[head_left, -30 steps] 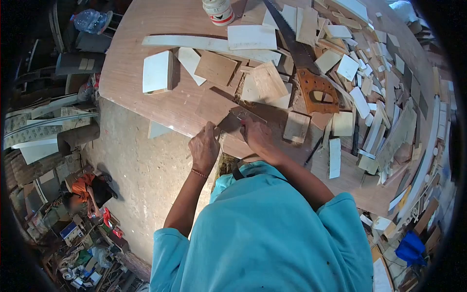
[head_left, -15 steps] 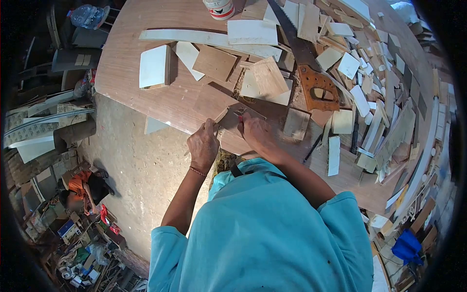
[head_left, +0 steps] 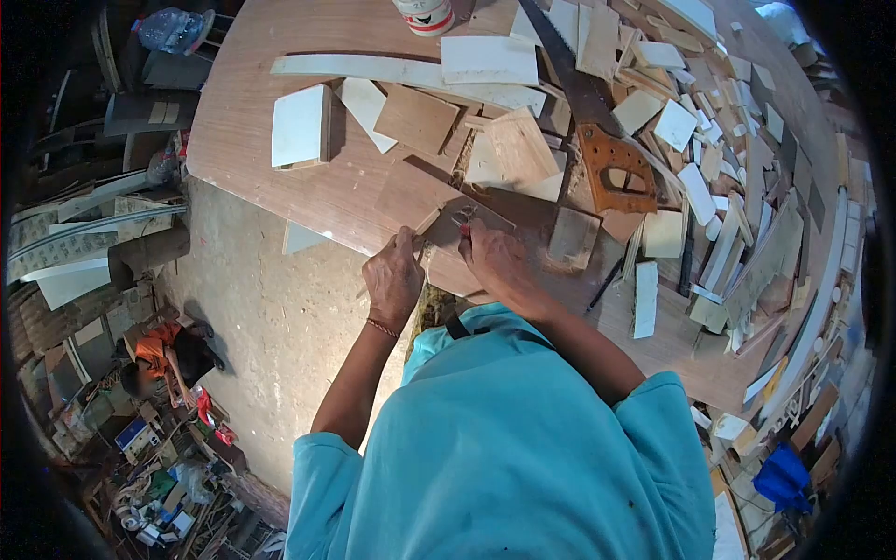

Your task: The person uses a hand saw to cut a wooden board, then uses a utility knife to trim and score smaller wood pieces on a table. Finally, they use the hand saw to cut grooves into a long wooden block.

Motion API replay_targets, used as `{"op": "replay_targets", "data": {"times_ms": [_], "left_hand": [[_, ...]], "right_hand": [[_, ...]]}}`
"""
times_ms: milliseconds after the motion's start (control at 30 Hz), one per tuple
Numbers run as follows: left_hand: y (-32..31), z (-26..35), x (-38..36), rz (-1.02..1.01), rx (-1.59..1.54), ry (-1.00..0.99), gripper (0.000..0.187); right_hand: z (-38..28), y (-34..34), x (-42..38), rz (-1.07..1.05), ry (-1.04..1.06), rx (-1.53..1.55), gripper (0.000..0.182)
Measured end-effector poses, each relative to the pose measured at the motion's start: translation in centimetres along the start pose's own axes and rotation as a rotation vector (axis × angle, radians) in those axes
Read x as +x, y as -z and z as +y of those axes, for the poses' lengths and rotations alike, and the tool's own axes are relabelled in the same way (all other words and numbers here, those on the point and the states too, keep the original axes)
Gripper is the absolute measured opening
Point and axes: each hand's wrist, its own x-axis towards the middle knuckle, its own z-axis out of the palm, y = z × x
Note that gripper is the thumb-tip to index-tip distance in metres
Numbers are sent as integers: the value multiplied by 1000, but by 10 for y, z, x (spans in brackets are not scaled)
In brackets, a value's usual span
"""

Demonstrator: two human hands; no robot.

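My left hand (head_left: pixel 393 278) is closed, its thumb and fingers pinching the near end of a brown wooden board (head_left: pixel 411 198) at the table edge. Just to its right, my right hand (head_left: pixel 495 257) is wrapped round a small tool with a red handle (head_left: pixel 465 229) and a thin metal part; its exact kind is too small to make out. The tool lies close beside the board's pale edge. Beyond my hands are a plywood offcut (head_left: pixel 523 147) and a brown wooden piece (head_left: pixel 417 119).
A handsaw (head_left: pixel 611 168) lies right of my hands. Heaped wood offcuts (head_left: pixel 691 191) cover the table's right side. A white tub (head_left: pixel 425 14) stands at the far edge. On the floor at left, a person in orange (head_left: pixel 159 345) bends over clutter.
The whole view has shifted slightly. Both hands keep nearly the same places on the board and the red-handled tool.
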Motion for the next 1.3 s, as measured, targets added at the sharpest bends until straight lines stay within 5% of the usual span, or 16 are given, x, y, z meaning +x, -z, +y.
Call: {"op": "replay_targets", "data": {"times_ms": [867,933,967,1033,1100,1133,1300], "left_hand": [[0,1,-13,-38,-50,80,19],[3,1,-18,122,-114,-7,22],[5,1,-23,264,-178,-91,25],[15,2,-27,227,-203,-90,36],[22,7,-24,322,-160,-228,40],[21,9,-26,316,-189,-223,42],[14,9,-33,416,-76,-261,42]], "right_hand": [[31,-25,11,106,3,5,21],[28,-20,12,148,28,8,21],[28,-18,12,177,35,108,24],[24,-6,13,202,57,204,28],[18,14,13,-195,-279,980,30],[13,21,12,-225,-246,1255,30],[-19,56,14,-217,-180,1503,30]]}}
